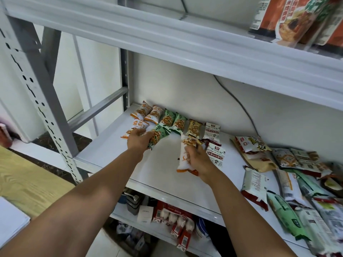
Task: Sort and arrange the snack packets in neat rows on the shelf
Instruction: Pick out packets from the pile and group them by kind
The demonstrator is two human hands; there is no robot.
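On the white shelf (161, 164) lie rows of small snack packets at the back: two orange ones (148, 112), two green ones (173, 120), a tan one (194, 127) and a white-and-maroon one (212, 131). My left hand (138, 140) grips a green packet (160, 134) lying beside another orange packet (136, 127). My right hand (199, 160) holds an orange-and-white packet (184, 156) upright above the shelf, with another packet partly hidden under the palm. A second white-and-maroon packet (217, 156) lies just right of that hand.
A loose pile of mixed packets (289, 177) covers the right end of the shelf. An upper shelf (167, 39) hangs overhead with large bags (300, 19). Below, a lower shelf holds boxes and red packs (176, 221). A grey upright post (42, 101) stands at left.
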